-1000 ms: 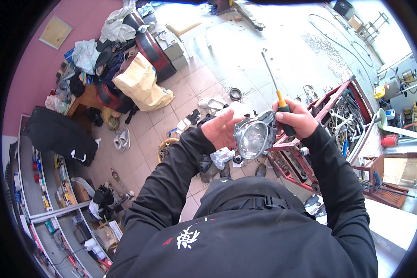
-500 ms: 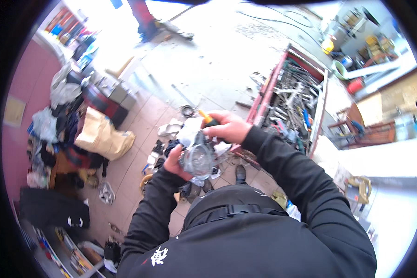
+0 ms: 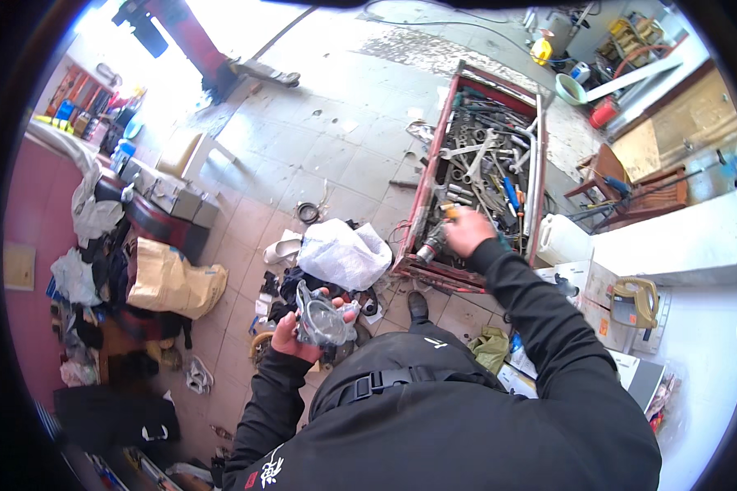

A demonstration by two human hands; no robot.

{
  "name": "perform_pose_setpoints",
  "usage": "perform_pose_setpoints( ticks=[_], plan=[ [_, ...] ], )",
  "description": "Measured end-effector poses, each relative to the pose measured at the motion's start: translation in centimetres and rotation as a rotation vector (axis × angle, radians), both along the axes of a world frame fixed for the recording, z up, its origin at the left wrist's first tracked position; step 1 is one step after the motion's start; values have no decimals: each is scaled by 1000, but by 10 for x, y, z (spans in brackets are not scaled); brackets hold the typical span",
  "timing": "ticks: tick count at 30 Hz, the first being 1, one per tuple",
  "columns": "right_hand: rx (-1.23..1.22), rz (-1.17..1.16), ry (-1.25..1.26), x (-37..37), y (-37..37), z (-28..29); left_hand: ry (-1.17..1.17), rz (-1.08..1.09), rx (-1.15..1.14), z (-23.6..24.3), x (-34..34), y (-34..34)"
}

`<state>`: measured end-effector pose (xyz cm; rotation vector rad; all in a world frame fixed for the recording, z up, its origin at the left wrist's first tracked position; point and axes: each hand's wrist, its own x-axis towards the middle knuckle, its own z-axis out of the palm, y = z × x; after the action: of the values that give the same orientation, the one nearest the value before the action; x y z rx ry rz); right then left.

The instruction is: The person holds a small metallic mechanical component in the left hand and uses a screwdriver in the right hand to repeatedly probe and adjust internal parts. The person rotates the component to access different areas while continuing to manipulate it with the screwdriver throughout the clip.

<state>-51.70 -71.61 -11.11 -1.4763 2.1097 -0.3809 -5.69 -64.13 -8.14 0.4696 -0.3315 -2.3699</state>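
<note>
My left hand (image 3: pixel 303 331) grips a grey metal housing (image 3: pixel 323 322) with a round opening, its fingers wrapped round the edge. Beyond that hand a white plastic bag (image 3: pixel 345 252) lies on a pile on the floor. Over the near end of a red metal tool tray (image 3: pixel 444 135), my right hand (image 3: pixel 472 233) is closed on a screwdriver (image 3: pixel 450 213); only a bit of its yellow-orange handle shows, the rest hidden by the hand and blur. Wrenches (image 3: pixel 479 155), sockets and screwdrivers crowd the tray around it.
A brown paper bag (image 3: pixel 176 278) stands on the left by piled clothes. To the right of the tray are a white jug (image 3: pixel 563 239), cardboard boxes and a wooden chair (image 3: pixel 655 200). A red post (image 3: pixel 192 41) rises at the far left. My shoe (image 3: pixel 418 307) is near the tray.
My right hand has moved right, from beside the metal housing to over the tool tray, with the screwdriver. My left hand has lowered slightly with the housing. The view has shifted.
</note>
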Motion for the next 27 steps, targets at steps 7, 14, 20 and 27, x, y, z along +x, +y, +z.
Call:
perform_pose_setpoints(
  ticks=[7,14,20,27],
  plan=[
    [-227,192,250,-135,28,-96,-87,274,44,2,10,0],
    [29,-43,89,-209,84,-154,-32,364,82,38,16,-5],
    [127,-19,138,-202,88,-170,-136,401,117,43,12,4],
    [-71,-344,106,-217,103,-132,-111,533,178,39,18,10]
  ],
)
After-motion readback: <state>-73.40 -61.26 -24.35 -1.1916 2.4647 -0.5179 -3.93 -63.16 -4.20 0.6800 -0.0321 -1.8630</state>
